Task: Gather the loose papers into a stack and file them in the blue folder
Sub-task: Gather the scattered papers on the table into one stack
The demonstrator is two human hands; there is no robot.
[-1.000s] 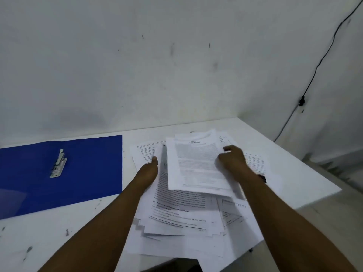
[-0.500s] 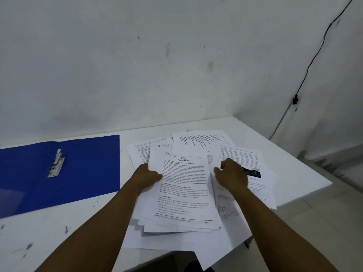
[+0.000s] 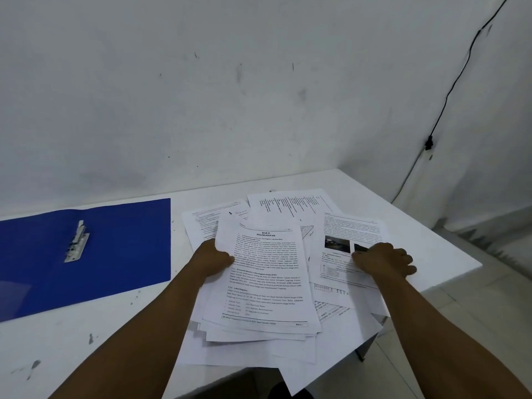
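Blue folder (image 3: 115, 249) one; two hands on loose papers (image 3: 267, 283)

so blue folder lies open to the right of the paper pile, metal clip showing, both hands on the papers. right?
Not quite: the head view shows the blue folder lying open to the left of the paper pile. Its metal clip shows, and the left hand and right hand are on the papers.

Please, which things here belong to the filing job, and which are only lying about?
Belong to the job:
loose white printed papers
open blue plastic folder with metal clip
left hand, gripping the papers' edge
right hand, on the photo page

Only lying about:
black wall cable
white table
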